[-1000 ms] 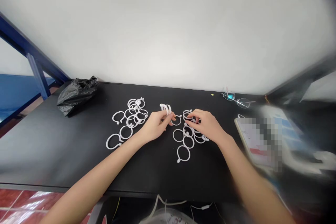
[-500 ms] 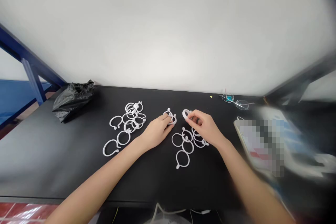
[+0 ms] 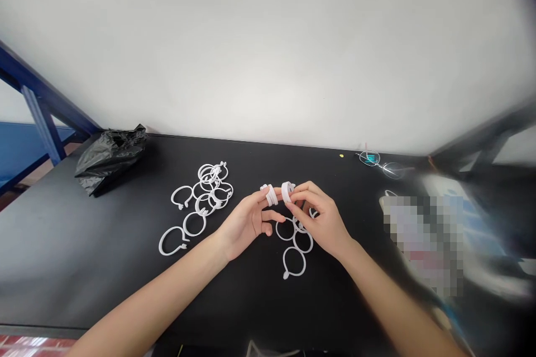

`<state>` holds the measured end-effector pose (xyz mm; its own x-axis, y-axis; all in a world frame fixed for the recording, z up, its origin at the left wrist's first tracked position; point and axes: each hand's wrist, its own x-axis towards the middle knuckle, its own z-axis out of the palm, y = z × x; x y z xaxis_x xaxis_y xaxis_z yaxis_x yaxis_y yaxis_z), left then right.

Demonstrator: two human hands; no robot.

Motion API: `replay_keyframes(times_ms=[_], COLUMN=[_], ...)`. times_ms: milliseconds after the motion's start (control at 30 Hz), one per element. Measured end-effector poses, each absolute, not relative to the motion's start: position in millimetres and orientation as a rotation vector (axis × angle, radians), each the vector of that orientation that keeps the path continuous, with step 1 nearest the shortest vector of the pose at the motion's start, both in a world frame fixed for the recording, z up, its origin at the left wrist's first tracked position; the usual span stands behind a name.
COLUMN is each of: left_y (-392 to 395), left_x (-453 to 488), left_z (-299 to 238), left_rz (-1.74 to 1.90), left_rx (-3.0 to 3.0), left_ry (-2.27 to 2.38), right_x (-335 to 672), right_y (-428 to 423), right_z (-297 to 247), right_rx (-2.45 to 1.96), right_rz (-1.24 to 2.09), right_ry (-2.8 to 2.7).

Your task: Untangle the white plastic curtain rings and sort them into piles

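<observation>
Pinching a white ring (image 3: 286, 192) between thumb and fingertips of the right hand (image 3: 322, 209), up off the table (image 3: 234, 301). Unable to tell if gripping just 1 or a close pair. Lying left of the right fingertips, in the gap between the hands. Showing a narrow band nearly edge-on, with the hole's axis running roughly left to right, about in line with the outstretched upper finger of the left hand (image 3: 248, 222). Just beside that finger's tip; impossible to tell whether slipped over it or only in front. Bearing other rings (image 3: 272, 196) around the left hand's upper digits, stacked too tightly to count. Spreading the lower left fingers, half curled; cannot tell whether pressing the upper digits together. Nearest the right hand on the table: the near pile (image 3: 295, 241), partly hidden behind the fingers. Well apart, to the left: the far pile (image 3: 204, 212).
</observation>
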<state>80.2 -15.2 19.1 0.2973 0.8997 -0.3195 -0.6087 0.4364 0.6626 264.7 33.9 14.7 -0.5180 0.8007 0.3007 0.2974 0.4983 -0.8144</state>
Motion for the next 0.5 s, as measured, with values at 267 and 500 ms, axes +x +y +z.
replay_keyframes(times_ms=[267, 500], left_y=[-17.1, -20.7], left_x=[79.2, 84.7], left_z=[20.2, 19.2], left_rz=[1.025, 1.044], left_rx=[0.323, 0.546], left_ry=[0.757, 0.805], right_x=[270.9, 268.3], right_y=[35.8, 32.3], right_z=[11.5, 14.7], right_rx=[-0.761, -0.929], right_rz=[0.574, 0.836], right_ry=[-2.198, -1.884])
